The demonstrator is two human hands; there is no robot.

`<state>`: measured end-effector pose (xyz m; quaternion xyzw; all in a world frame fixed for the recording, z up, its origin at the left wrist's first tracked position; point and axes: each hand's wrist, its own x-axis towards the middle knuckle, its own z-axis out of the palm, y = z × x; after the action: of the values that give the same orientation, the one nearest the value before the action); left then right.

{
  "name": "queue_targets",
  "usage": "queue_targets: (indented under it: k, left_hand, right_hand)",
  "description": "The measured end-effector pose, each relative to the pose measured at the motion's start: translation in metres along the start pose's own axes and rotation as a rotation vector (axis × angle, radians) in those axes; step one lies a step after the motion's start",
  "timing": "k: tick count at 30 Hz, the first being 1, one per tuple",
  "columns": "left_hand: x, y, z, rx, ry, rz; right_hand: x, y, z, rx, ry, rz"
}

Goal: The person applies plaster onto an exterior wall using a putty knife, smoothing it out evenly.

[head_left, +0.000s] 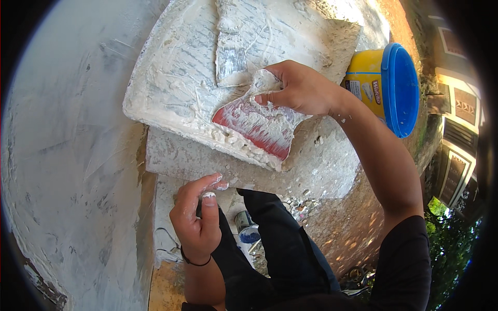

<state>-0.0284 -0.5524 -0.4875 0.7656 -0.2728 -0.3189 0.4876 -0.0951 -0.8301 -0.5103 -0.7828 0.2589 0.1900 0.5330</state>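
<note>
The red scraper (254, 127) is grasped by the right hand (298, 88) at the near edge of the plaster-coated board (171, 78), seemingly so paste (228, 136) is gathered there; the left hand (194, 217), half-curled, is held empty nearby.

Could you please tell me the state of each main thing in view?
Right hand: gripping the scraper
Scraper: smeared with white paste
Left hand: empty, smeared with white paste
Board: coated with white paste
Bucket: open, its inside showing
Small container: open or not, cannot tell
</note>
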Motion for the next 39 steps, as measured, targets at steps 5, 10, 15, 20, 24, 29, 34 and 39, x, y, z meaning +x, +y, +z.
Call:
queue_targets:
  k: [5, 10, 15, 20, 24, 29, 34, 39]
  left_hand:
    - [0.000, 0.000, 0.002, -0.004, -0.010, 0.005]
    - [0.001, 0.001, 0.005, 0.003, -0.027, 0.024]
    - [0.003, 0.002, 0.009, -0.024, -0.034, 0.023]
    - [0.002, 0.001, 0.010, -0.008, -0.056, 0.019]
    - [0.001, 0.000, 0.013, -0.019, -0.055, 0.021]
    - [0.002, -0.006, 0.011, 0.026, -0.066, 0.118]
    - [0.000, 0.003, 0.009, -0.011, -0.045, 0.012]
    - [0.000, 0.002, 0.011, -0.027, -0.044, 0.021]
  right_hand:
    - [0.002, 0.008, 0.002, 0.109, 0.019, 0.011]
    - [0.006, 0.005, 0.005, 0.171, 0.109, -0.059]
    - [0.010, -0.008, 0.000, -0.011, 0.132, -0.148]
    - [0.018, -0.011, 0.002, -0.030, -0.013, -0.225]
    - [0.021, -0.002, 0.007, -0.002, 0.001, -0.192]
    - [0.014, -0.006, 0.004, -0.034, -0.035, -0.132]
    - [0.005, 0.000, -0.005, 0.037, -0.071, -0.067]
    - [0.003, 0.009, -0.013, 0.235, -0.045, -0.028]
